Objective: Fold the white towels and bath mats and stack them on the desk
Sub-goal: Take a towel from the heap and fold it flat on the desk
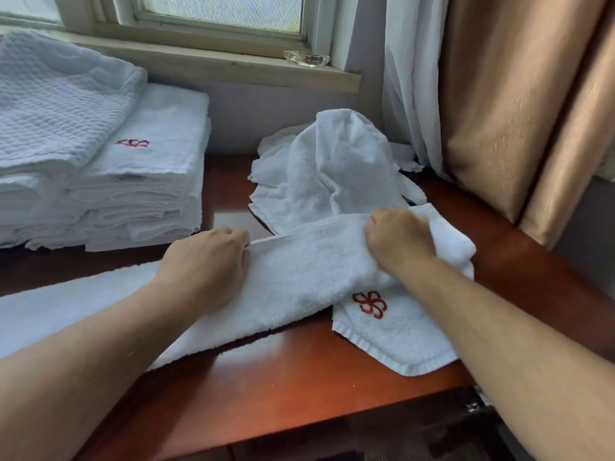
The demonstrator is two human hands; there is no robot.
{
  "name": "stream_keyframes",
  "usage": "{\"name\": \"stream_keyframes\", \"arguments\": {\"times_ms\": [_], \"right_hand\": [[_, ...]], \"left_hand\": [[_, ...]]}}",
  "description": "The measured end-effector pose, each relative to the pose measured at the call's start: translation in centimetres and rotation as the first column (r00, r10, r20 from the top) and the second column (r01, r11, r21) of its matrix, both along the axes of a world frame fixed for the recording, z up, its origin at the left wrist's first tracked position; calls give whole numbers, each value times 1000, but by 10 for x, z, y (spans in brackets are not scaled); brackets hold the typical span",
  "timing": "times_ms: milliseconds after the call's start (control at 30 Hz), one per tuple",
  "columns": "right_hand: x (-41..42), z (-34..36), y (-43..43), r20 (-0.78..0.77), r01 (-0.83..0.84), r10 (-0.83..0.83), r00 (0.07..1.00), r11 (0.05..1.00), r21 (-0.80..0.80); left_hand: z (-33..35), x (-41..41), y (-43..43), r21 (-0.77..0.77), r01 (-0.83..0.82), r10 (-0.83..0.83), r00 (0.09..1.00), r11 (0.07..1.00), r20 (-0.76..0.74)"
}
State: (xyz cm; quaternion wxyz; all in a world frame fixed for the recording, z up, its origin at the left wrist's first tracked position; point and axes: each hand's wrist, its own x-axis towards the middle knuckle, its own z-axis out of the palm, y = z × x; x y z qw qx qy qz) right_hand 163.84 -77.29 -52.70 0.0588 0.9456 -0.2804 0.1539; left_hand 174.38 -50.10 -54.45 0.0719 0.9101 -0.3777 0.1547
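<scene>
Reddish desk [299,377] under the window [219,8] bears a folded towel stack [133,181] at left, crumpled towels [332,168] behind, and one long towel [299,271] across the front, its far edge seemingly pinched by the left hand [206,264], its bunched end fisted in the right hand [399,239], bare wood nearer.

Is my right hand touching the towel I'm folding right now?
Touching. The head view shows the right hand gripping the towel, fingers curled into its bunched cloth.
</scene>
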Motion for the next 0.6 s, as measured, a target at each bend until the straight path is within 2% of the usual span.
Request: {"name": "stream_keyframes", "arguments": {"times_ms": [100,200,300,367,500,533,600], "right_hand": [[8,-1,45,50,-84,76,996,976,202],[13,-2,85,34,-220,219,975,941,255],[19,-2,122,138,-410,389,911,810,420],[28,-1,149,304,-493,390,870,657,570],[59,-3,213,494,-596,334,803,480,644],[65,-6,225,505,-605,334,796,458,651],[73,-15,239,467,-595,369,804,505,625]], "left_hand": [[0,-3,10,-26,-19,17,999,999,-46],[3,-8,29,-48,-28,22,992,998,-127],[11,-15,53,-37,-45,36,977,998,-212],[14,-20,73,-30,-76,67,970,997,-234],[20,-36,114,-9,-152,145,958,988,-248],[23,-40,125,0,-172,167,954,985,-248],[27,-48,146,29,-208,210,956,978,-207]]}}
